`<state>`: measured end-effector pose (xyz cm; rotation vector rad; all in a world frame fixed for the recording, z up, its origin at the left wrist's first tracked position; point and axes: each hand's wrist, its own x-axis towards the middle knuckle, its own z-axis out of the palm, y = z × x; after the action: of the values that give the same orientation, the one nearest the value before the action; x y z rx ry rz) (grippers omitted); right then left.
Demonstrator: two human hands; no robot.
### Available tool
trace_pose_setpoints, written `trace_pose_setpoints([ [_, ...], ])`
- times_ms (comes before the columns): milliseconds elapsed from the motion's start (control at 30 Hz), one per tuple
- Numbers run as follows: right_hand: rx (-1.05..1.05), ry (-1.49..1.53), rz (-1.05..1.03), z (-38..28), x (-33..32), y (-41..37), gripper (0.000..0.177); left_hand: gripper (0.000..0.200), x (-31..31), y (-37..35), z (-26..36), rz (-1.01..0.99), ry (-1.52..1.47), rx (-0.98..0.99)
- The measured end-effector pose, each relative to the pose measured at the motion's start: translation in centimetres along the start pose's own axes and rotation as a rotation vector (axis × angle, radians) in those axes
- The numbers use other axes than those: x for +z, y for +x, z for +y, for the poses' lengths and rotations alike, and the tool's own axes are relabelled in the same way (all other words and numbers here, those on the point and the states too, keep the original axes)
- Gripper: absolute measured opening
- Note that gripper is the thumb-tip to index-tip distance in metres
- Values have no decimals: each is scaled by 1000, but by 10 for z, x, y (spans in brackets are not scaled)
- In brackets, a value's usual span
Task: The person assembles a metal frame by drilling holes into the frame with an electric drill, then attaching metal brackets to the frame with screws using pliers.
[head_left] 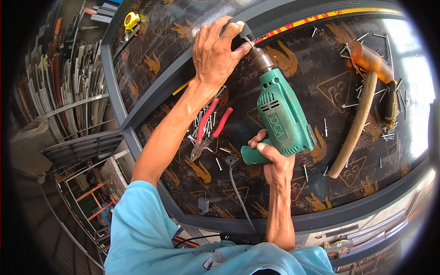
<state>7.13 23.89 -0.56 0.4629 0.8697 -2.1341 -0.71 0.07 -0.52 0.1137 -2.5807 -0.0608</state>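
Note:
My right hand [277, 164] is wrapped around the handle of a green power drill [280, 107], which points away from me. The drill's bit meets a small dark grey piece [246, 30], pinched in the fingers of my left hand [215, 52] beside a grey metal frame bar. Whether the bit has gone into the piece cannot be made out. Below my left hand, red-handled pliers [208, 126] lie among several loose screws [214, 120]. The drill's grey cord [239, 195] runs from near the handle toward my body.
A hammer with an amber head [372, 62] and wooden handle lies at right, near a black-and-yellow tool [390, 107] and scattered screws. A yellow tape measure [131, 21] sits at upper left. A similar grey piece [203, 206] lies near the front frame edge [229, 222]. Metal strips [73, 82] stand at left.

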Motion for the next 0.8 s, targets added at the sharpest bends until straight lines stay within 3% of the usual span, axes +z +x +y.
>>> trace_pose_setpoints([
  [800,-24,-31,2,-1,4,-1,54,45,0,-1,0,3,-15,11],
])
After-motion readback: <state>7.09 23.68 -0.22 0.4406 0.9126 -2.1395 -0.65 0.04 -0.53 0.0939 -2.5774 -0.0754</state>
